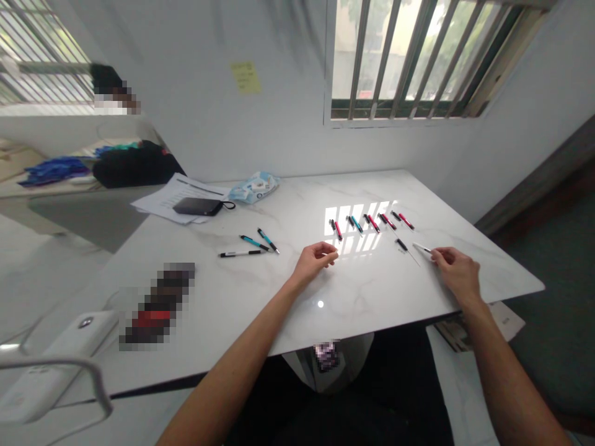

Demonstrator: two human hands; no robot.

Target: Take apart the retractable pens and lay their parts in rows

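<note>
While the left hand (315,262) curls, hold unclear, the right hand (457,271) pinches a white barrel (421,248) slanting away leftward.

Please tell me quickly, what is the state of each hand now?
Left hand: curled; cannot tell whether it holds something small.
Right hand: closed, holding a white pen part.

My left grip (316,263) is at twelve o'clock over the table (357,294) and my right grip (456,272), with a pen piece (422,248) in it, between one and two; beyond both, a row of pen parts (373,223) runs from twelve to one. Three pens (255,242) lie at eleven, and behind them a power bank (198,206) rests on papers (160,199), a packet (255,188) at the papers' three-o'clock edge.
</note>
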